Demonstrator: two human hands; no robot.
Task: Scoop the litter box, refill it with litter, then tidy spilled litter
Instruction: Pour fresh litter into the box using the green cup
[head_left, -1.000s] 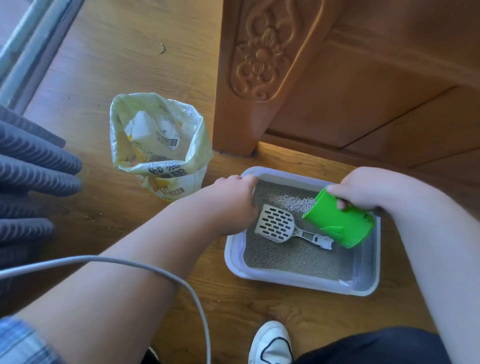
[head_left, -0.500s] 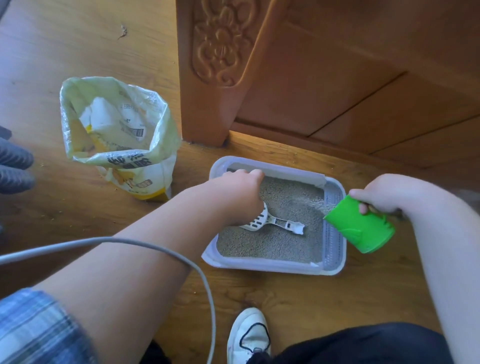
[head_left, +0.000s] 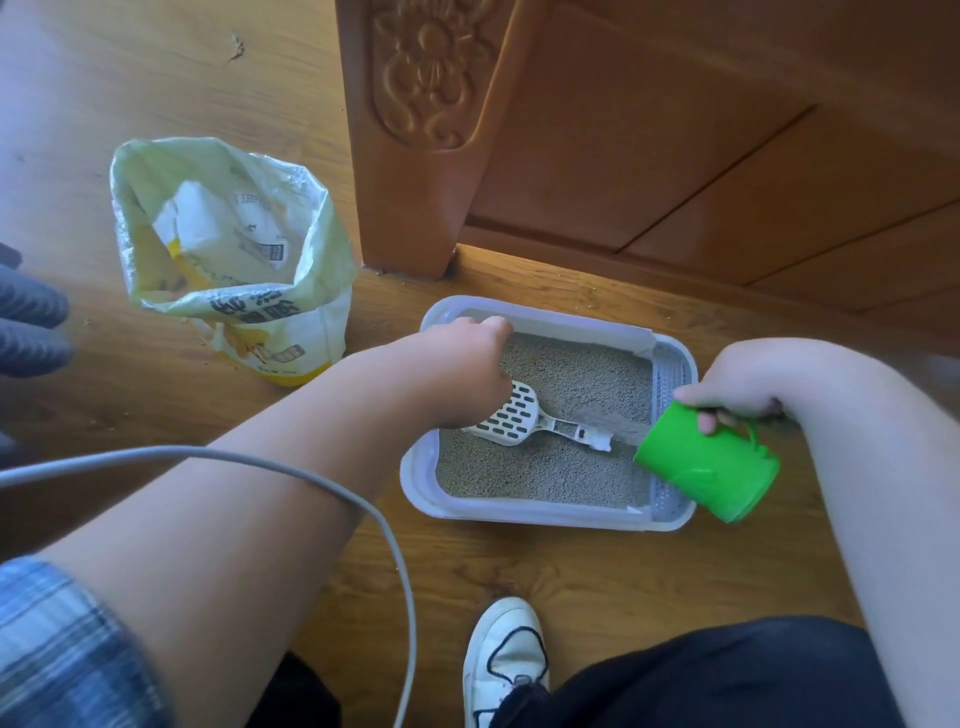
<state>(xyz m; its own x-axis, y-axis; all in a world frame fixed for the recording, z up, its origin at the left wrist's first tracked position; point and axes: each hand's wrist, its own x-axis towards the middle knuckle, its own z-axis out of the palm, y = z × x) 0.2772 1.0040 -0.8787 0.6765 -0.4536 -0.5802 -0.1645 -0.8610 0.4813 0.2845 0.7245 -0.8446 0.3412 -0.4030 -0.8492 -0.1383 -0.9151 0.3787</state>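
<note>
Head view is showing the litter box (head_left: 545, 514) sitting on the wooden floor (head_left: 156, 93), just right of centre, with grey litter (head_left: 571, 374) covering its base. A white slotted scoop (head_left: 511, 421) is lying flat on the litter, its head towards 9 o'clock and its handle pointing to 3 o'clock.

Left hand (head_left: 467, 374) is reaching over the box's 10 o'clock corner. Its fingers are curling close together over the rim there, and the heel of the hand is covering part of the scoop head.

Right hand (head_left: 737, 379) is holding a green cup (head_left: 711, 467) at the box's 4 o'clock edge. The thumb is pressing on the cup's rim and at least one finger is hooking through the handle; the remaining fingers are hidden. The cup is tilting with its mouth towards 10 o'clock, and a blurred grey stream of litter is running from it into the box beside the scoop handle.

An open litter bag (head_left: 234, 249) is standing at 10 o'clock from the box, well apart. Carved wooden furniture (head_left: 623, 156) is standing at 12 o'clock. A white shoe (head_left: 506, 654) is showing at 6 o'clock, and a grey cable (head_left: 363, 514) is crossing the left forearm.
</note>
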